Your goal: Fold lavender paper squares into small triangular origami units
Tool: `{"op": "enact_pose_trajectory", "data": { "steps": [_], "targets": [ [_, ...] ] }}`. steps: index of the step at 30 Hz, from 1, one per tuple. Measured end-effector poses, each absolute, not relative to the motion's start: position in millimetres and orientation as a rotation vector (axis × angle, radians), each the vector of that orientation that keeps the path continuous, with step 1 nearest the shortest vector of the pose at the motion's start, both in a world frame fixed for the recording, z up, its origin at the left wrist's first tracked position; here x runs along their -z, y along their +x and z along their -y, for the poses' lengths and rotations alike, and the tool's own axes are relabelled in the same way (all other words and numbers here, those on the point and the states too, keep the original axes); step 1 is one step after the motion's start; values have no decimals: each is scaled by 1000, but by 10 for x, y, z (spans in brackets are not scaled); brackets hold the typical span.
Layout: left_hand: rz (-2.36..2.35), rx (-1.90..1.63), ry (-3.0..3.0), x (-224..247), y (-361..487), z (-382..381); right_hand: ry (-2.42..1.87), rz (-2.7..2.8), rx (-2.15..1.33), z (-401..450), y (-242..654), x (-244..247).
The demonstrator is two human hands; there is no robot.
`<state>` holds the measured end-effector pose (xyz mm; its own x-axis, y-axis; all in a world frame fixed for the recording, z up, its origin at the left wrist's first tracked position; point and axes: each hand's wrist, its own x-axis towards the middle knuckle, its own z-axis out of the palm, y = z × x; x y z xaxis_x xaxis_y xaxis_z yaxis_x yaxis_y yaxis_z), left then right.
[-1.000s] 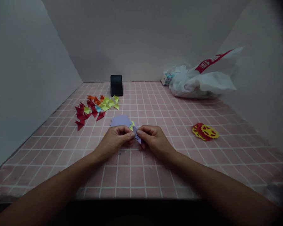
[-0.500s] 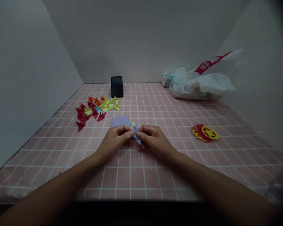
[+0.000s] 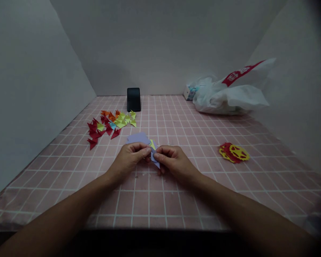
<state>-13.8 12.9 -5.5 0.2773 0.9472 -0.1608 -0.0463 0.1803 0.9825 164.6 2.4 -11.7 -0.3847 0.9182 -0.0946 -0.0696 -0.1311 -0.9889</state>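
Observation:
Between my two hands is a small folded piece of purple paper [image 3: 154,159], its pointed end angled down and to the right. My left hand [image 3: 135,155] is closed, thumb and forefinger pinching its left side. On the other side, my right hand [image 3: 173,160] is closed too, the thumb pressed on the paper. Just behind my left fingers lie flat purple paper sheets [image 3: 137,137], with a yellow paper piece [image 3: 152,144] beside them. My fingers hide part of the folded paper.
Several folded paper cranes [image 3: 108,125] in red, orange, yellow and blue lie at the left. Behind them leans a black phone [image 3: 133,100]. At the right are red and yellow gear-shaped cutouts [image 3: 234,152]. A white plastic bag [image 3: 227,98] and a small box [image 3: 189,91] sit at the back.
My right thumb and fingers have shifted slightly down along the folded purple paper. More of the yellow piece behind it now shows. The view has moved a little.

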Motion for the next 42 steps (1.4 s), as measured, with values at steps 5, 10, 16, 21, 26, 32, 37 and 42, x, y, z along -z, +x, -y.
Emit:
{"op": "enact_pose_trajectory", "data": {
  "steps": [5, 10, 16, 21, 26, 32, 37, 42],
  "targets": [
    [-1071, -914, 1183, 38, -140, -133, -1013, 1371, -1637, -10, 1642, 122],
    [-1110, -914, 1224, 10, -132, -127, -1001, 1381, -1629, -13, 1650, 137],
    [-1131, -900, 1276, -5, -126, -117, -990, 1382, -1654, -27, 1658, 162],
    [-1156, -913, 1299, -53, -99, -87, -985, 1386, -1648, -30, 1650, 176],
    [-1104, -918, 1285, -36, -97, -95, -958, 1352, -1651, -36, 1658, 164],
    [-1106, -928, 1299, -12, -113, -103, -956, 1410, -1611, -20, 1651, 150],
    [-1136, -944, 1426, -21, -116, -82, -994, 1463, -1586, -7, 1637, 138],
    [-1154, -988, 1487, -12, -101, -66, -910, 1395, -1691, -15, 1620, 173]
  ]
}}
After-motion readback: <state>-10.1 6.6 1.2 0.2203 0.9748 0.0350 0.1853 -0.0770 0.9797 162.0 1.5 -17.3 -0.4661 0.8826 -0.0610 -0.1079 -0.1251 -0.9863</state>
